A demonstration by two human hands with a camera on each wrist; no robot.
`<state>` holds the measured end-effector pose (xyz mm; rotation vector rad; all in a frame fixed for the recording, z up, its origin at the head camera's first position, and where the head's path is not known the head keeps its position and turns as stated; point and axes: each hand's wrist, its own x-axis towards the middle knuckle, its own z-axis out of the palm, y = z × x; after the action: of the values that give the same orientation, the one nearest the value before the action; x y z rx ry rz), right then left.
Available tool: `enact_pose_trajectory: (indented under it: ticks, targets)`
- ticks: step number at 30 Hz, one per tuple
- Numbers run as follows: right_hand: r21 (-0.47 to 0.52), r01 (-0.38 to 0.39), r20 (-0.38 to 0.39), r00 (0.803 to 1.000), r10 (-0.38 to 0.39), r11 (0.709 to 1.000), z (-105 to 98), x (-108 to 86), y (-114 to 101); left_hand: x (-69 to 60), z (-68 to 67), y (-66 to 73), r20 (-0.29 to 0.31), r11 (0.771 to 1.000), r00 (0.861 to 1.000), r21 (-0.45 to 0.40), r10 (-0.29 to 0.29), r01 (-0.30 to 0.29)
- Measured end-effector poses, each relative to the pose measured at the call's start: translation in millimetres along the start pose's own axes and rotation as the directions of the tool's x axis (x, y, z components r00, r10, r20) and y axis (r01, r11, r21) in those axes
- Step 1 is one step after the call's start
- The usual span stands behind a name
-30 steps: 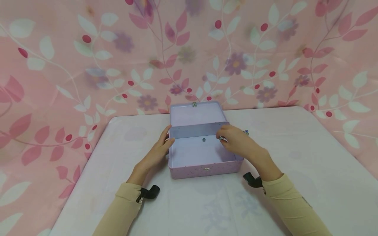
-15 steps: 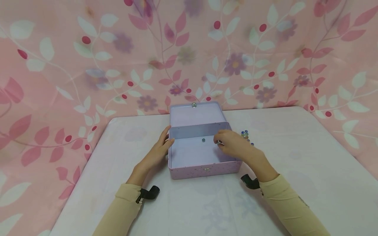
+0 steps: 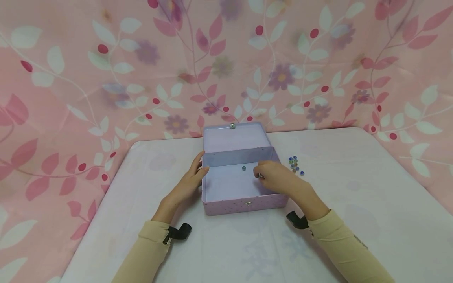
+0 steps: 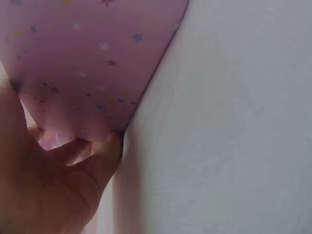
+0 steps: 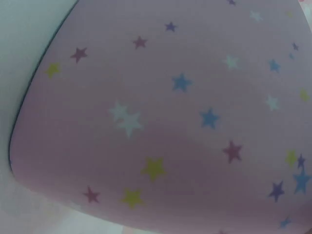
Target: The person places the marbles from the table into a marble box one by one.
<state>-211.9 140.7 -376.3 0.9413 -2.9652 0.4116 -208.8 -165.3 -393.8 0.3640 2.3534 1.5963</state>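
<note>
A lilac tin box [image 3: 244, 203] stands with its lid [image 3: 236, 137] tipped back. My left hand [image 3: 187, 182] holds the box's left side, thumb at the rim; in the left wrist view its fingers [image 4: 109, 153] touch the star-printed wall near the lower corner. Over the right part of the box, my right hand [image 3: 279, 177] pinches a small dark marble, mostly hidden by the fingers. Another marble [image 3: 243, 168] lies on the box floor near the back wall. The right wrist view is filled by the box's outer wall [image 5: 165, 117], with no hand in it.
Several blue, green and amber marbles [image 3: 295, 168] lie on the white tablecloth [image 3: 354, 196] to the right of the box. A pink floral curtain [image 3: 141, 78] hangs just behind the table.
My right hand has moved slightly left and toward me, lower over the box, still with the marble. The marbles on the right have come into view. My left hand stays in place.
</note>
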Motion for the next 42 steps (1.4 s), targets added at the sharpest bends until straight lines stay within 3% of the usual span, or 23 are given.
enact_pose_trajectory:
  ticks: [12, 42]
  targets:
    - [-0.11, -0.044, 0.11, 0.992, 0.056, 0.993, 2.6, 1.6, -4.1, 0.0, 0.3, 0.2, -0.001, 1.0, 1.0, -0.005, -0.003, 0.003]
    - [-0.126, -0.043, 0.096, 0.994, 0.056, 0.991, 5.9, 0.4, -4.1, 0.0, 0.8, 1.9, -0.007, 1.0, 1.0, 0.005, -0.029, 0.029]
